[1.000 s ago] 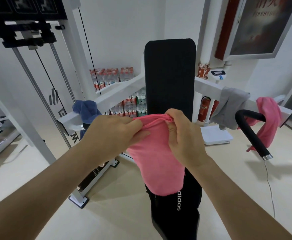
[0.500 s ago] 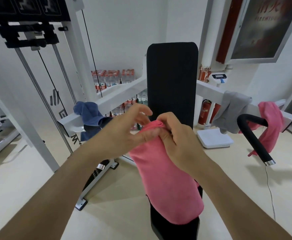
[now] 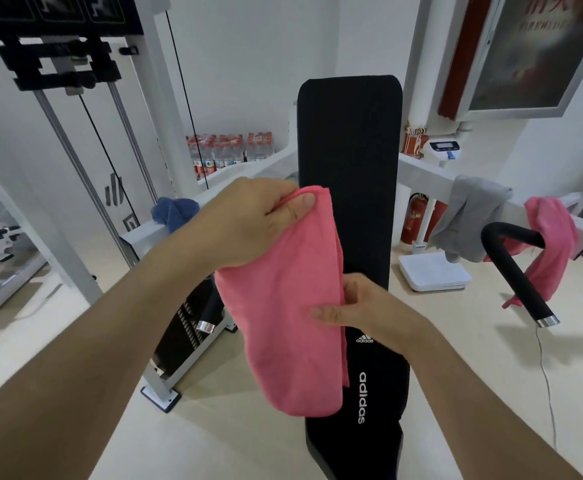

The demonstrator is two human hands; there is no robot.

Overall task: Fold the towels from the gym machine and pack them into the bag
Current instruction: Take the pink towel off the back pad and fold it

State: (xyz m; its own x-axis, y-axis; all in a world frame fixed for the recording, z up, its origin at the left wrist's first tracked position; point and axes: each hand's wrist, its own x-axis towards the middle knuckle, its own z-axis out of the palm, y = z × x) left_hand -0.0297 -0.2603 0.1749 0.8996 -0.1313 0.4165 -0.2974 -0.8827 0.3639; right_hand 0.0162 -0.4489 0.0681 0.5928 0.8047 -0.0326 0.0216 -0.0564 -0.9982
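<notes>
Item: pink towel (image 3: 283,323), centre of the frame, hanging in the air in front of the black backrest (image 3: 349,150) and resting on no surface; it appears doubled lengthwise, with layered edges showing down its right side. Left grip (image 3: 248,223), centre left: thumb and fingers pinching the top fold. Right grip (image 3: 362,306), lower and right of centre: thumb across the front face, fingers behind, pinching the layered edge about halfway down. Bag (image 3: 369,393): black with white lettering, lower centre, just behind and below the towel's free end; its opening is not visible. Not yet collected: grey towel (image 3: 470,216) and second pink towel (image 3: 549,244) over the white machine arm (image 3: 421,171) at right, and blue towel (image 3: 174,213) at left. Hazards, as judged:

1. With nothing flat beneath, the layers may slide out of line and leave a crooked fold.
2. The left pinch holds only a small part of the top, so a slip there would drop the upper half.
3. If the right thumb eases, the stacked edges could fan open.
4. The loose lower end may swing or sag to the floor.
5. With both grips occupied, nothing is free to hold the bag open.
6. The curved black handle (image 3: 511,271) near the draped towels could snag them during removal.
</notes>
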